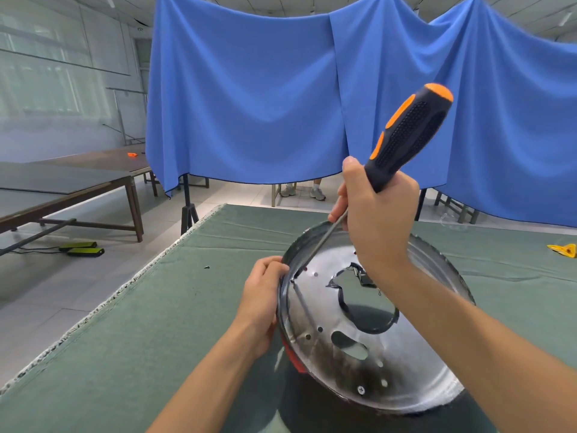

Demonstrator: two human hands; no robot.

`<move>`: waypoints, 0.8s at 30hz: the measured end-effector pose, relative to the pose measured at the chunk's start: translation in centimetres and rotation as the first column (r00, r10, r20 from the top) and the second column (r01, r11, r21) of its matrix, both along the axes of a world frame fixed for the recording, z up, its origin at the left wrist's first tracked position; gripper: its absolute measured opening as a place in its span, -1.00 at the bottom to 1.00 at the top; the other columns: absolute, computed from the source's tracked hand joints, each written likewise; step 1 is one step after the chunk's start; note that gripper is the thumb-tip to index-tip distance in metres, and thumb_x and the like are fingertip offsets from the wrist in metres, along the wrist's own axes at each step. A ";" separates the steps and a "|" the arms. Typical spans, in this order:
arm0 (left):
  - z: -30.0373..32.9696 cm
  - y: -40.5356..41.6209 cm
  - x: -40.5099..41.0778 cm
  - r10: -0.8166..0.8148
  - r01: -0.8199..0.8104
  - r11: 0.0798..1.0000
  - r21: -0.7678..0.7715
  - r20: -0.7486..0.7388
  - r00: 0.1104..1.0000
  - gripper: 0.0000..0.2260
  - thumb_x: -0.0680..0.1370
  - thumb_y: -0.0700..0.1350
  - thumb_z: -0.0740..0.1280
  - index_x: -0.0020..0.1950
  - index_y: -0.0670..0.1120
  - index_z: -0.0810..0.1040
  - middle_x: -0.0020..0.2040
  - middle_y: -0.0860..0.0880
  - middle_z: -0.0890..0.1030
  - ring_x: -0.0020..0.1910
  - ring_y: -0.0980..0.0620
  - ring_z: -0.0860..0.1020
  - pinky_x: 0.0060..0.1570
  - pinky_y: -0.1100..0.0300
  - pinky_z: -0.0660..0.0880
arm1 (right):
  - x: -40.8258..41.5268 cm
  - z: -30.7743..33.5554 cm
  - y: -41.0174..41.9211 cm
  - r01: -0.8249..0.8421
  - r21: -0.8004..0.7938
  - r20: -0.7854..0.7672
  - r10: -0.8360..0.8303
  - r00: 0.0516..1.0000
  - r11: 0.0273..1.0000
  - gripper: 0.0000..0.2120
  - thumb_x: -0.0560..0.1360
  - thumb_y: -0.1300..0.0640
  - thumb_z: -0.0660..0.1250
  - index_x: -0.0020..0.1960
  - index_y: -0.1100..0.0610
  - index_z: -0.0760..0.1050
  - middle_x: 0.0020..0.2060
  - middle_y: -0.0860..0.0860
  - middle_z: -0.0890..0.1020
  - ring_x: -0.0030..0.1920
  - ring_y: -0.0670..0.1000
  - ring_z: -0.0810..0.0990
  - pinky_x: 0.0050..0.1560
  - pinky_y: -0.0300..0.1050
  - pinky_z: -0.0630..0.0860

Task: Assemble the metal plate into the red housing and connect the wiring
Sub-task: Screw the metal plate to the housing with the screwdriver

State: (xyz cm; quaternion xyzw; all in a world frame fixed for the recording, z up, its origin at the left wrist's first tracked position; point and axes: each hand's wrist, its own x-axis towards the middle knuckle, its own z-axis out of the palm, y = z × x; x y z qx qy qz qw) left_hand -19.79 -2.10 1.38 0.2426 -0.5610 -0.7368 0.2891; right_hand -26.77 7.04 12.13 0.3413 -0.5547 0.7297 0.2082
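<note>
A shiny round metal plate (396,367) with a big central cut-out and several small holes sits tilted inside the red housing (292,354), of which only a red sliver shows at the lower left. My left hand (262,303) grips the rim on the left side. My right hand (376,214) holds a black-and-orange screwdriver (406,132) low on its handle, and the shaft slants down-left to a hole near the plate's left edge. One screw (361,390) sits in the plate near its front. Dark parts show through the cut-out; no wiring can be made out.
The work sits on a green cloth-covered table (175,307) whose left edge runs diagonally. A tiny dark screw (206,267) lies on the cloth to the left. A yellow object (563,250) lies at far right. Blue curtains hang behind; a person's feet (303,192) show beneath.
</note>
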 end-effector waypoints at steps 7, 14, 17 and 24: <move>-0.9 -0.6 0.5 -0.074 0.092 0.988 0.122 -0.144 0.987 -0.88 0.44 -0.18 0.16 -0.17 -0.14 0.48 -0.23 -0.11 0.57 -0.28 -0.02 0.52 -0.31 0.19 0.45 | 0.6 0.8 -0.3 -0.083 -0.109 0.059 0.090 0.994 0.991 -0.64 0.43 0.09 0.28 -0.40 0.34 0.39 -0.66 0.06 0.46 -0.60 0.09 0.47 -0.45 -0.15 0.40; -0.6 -0.6 0.5 -0.194 0.265 0.953 0.144 -0.382 0.904 -0.58 0.35 -0.17 0.20 0.16 -0.23 0.57 0.07 -0.24 0.65 -0.01 -0.13 0.64 -0.18 0.09 0.58 | 1.3 0.8 0.0 -0.108 -0.106 0.015 0.110 0.994 0.989 -0.62 0.43 0.12 0.27 -0.44 0.36 0.36 -0.68 0.07 0.44 -0.61 0.08 0.42 -0.49 -0.15 0.40; -0.6 -0.5 0.5 -0.195 0.270 0.952 0.145 -0.395 0.898 -0.58 0.30 -0.11 0.27 0.11 -0.22 0.61 0.02 -0.23 0.66 -0.07 -0.12 0.66 -0.23 0.11 0.58 | 1.4 1.0 0.1 -0.118 -0.112 -0.001 0.119 0.993 0.987 -0.63 0.44 0.13 0.27 -0.42 0.38 0.35 -0.68 0.08 0.44 -0.63 0.05 0.41 -0.51 -0.20 0.38; -0.5 -0.4 0.6 -0.188 0.253 0.962 0.103 -0.421 0.887 -0.79 0.41 -0.05 0.29 -0.11 -0.08 0.68 -0.09 -0.14 0.69 -0.13 -0.05 0.67 -0.24 0.16 0.58 | 1.7 1.3 0.3 -0.112 -0.112 -0.031 0.109 0.994 0.987 -0.61 0.44 0.17 0.26 -0.48 0.34 0.33 -0.66 0.17 0.43 -0.59 0.23 0.40 -0.54 -0.18 0.38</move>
